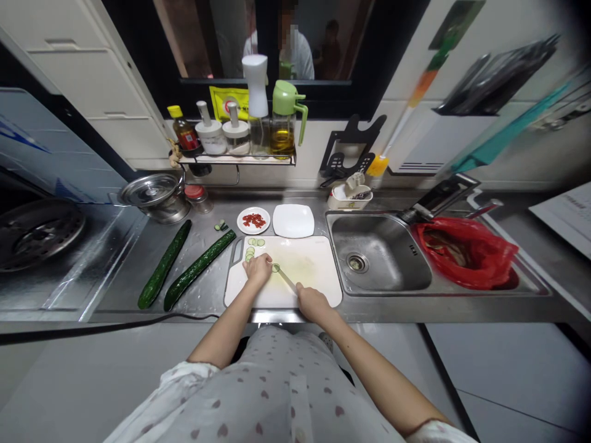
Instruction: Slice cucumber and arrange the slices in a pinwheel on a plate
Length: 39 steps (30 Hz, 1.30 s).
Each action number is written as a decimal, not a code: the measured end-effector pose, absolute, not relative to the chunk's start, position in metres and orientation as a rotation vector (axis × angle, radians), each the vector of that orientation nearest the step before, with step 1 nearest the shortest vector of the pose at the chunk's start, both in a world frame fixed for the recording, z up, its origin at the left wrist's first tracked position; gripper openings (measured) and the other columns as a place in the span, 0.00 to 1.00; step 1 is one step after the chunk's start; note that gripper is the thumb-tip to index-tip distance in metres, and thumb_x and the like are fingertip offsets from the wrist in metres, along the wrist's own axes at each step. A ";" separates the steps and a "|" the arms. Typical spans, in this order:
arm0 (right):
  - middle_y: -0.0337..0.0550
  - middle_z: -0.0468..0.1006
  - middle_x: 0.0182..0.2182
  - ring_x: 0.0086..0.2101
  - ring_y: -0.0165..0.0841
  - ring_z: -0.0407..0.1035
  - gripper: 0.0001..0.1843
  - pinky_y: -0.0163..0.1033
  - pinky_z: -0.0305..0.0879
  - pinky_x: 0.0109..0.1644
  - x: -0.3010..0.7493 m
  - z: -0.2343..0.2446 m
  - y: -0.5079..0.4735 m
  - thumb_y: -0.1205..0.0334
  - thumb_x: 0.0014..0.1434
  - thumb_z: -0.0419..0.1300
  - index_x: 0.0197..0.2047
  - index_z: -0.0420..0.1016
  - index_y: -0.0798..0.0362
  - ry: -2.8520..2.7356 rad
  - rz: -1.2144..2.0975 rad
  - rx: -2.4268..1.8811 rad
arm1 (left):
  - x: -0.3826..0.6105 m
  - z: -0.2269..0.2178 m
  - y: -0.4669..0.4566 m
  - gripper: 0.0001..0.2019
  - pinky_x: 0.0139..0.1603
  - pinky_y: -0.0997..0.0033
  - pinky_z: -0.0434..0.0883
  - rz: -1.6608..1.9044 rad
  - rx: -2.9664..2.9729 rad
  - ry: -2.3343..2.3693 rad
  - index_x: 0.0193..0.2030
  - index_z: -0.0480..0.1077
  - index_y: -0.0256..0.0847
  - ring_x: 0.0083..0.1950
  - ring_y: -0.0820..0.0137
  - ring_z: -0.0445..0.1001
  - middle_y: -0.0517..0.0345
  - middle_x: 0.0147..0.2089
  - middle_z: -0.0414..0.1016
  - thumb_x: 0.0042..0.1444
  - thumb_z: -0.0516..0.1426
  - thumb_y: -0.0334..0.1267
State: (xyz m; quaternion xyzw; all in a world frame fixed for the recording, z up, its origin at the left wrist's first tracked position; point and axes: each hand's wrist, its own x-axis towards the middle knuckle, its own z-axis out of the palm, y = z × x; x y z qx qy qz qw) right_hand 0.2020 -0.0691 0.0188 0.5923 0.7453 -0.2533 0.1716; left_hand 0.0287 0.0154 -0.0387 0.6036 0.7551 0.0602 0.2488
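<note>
Left fingers (266, 261): resting bent beside the cucumber slice (276, 268); any grip I can't tell.
Right fingers (301, 290): gripping my knife (287, 280), closed.
Slice: showing by the blade, over the cutting board (321, 277); probably light, slippery, fragile, best pinched rimwise.

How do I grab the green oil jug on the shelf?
Probably best by its green handle, coming from the right. The oil jug stands upright with the handle sticking out on that side and curving downward. On the left, a tall bottle stands close, leaving little room.
</note>
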 end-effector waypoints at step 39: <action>0.59 0.77 0.41 0.44 0.43 0.73 0.19 0.41 0.64 0.41 0.201 0.018 -0.065 0.74 0.59 0.45 0.53 0.62 0.58 2.146 -0.683 1.649 | 0.029 -0.040 0.016 0.08 0.51 0.57 0.54 0.172 1.640 2.071 0.38 0.73 0.51 0.51 0.58 0.69 0.57 0.41 0.79 0.55 0.53 0.38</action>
